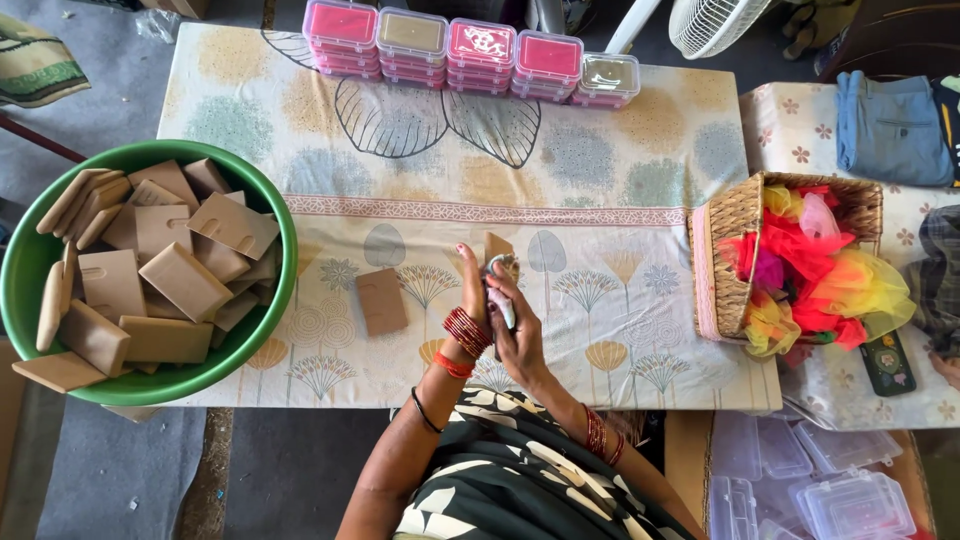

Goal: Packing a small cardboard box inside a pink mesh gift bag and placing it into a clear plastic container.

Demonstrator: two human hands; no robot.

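Currently holding both hands together at lower centre of frame, w/ left hand [472, 290] and right hand [515, 335] clasping a small tan card [497, 247] plus a whitish bit tucked between fingers, card's long axis pointing up-frame. Fingers closed round it, not spread; exact pinch hidden behind palms. Lying flat just left of grip, touching neither hand, a second brown card [381, 301]; left hand nearer to it, green tub [20, 270] of cards farther left.
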